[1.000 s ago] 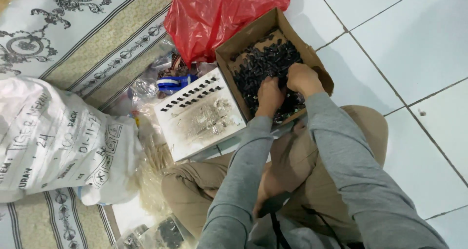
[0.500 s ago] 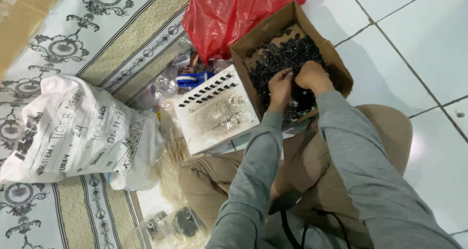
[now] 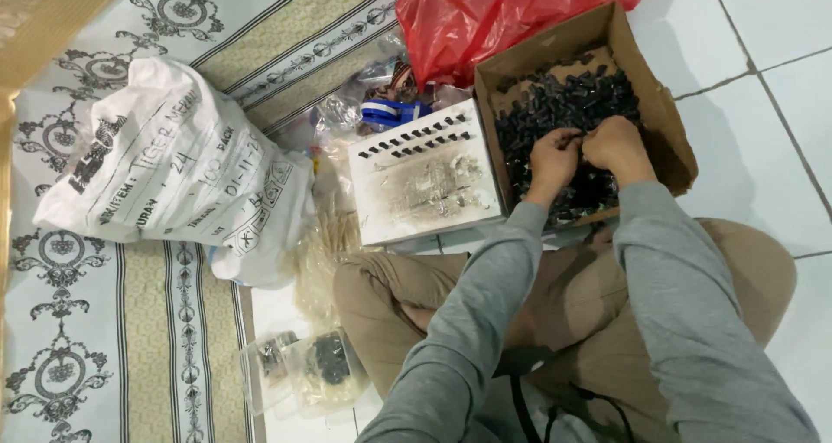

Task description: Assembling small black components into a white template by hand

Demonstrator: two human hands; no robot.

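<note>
Both my hands are inside a brown cardboard box (image 3: 663, 105) that holds several small black plastic pieces (image 3: 563, 96). My left hand (image 3: 553, 159) pinches one small black piece at its fingertips. My right hand (image 3: 617, 146) is right beside it, fingers curled, touching the same piece or the heap; which one I cannot tell. A white tray (image 3: 425, 179) with a row of small black pieces along its far edge lies just left of the box. I sit cross-legged in tan trousers and grey sleeves.
A red plastic bag (image 3: 485, 18) lies behind the box. A large white sack (image 3: 173, 170) rests on the patterned rug (image 3: 104, 339) at left. Clear bags of small parts (image 3: 303, 369) sit by my left knee. White floor tiles (image 3: 763, 44) lie to the right.
The view has shifted, so the box and tray sit further right and lower. My hands stay in the box, now close together over the black pieces.
</note>
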